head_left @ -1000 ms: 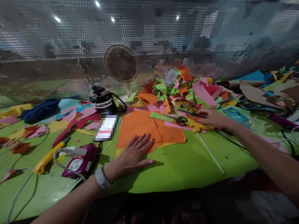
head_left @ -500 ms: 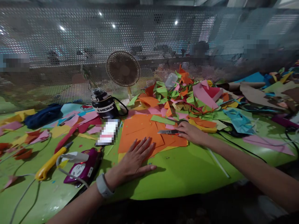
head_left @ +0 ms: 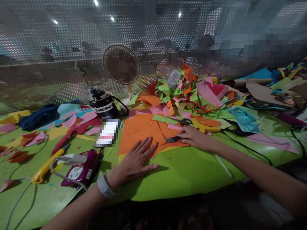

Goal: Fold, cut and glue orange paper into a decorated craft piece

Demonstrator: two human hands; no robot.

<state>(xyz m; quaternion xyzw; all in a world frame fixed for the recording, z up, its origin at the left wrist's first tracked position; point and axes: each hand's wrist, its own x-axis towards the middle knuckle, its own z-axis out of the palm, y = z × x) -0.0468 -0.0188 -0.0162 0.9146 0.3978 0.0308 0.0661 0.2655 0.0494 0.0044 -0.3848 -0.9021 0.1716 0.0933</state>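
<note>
Orange paper (head_left: pixel 134 127) lies in overlapping sheets on the green table cover, with a yellow sheet showing beneath its lower edge. My left hand (head_left: pixel 139 159) rests flat with spread fingers, the fingertips on the orange paper and the thumb on the green cover. At the paper's right side, my right hand (head_left: pixel 194 137) has its fingers closed round a dark craft knife (head_left: pixel 173 139), whose tip points left over the orange paper. Just beyond that hand lie black-handled scissors (head_left: pixel 185 121) and a light green strip (head_left: pixel 165 119).
A yellow glue gun (head_left: pixel 206 127) lies right of my right hand, another (head_left: pixel 48 166) at left beside a purple power strip (head_left: pixel 82 169). Behind are a phone (head_left: pixel 107 132), a black bottle (head_left: pixel 103 103), a fan (head_left: pixel 121 65) and heaped paper scraps (head_left: pixel 189 95).
The view has shifted slightly. The knife has moved a little to the right relative to the orange paper and its bright blade shows less. My left hand stays flat on the paper.
</note>
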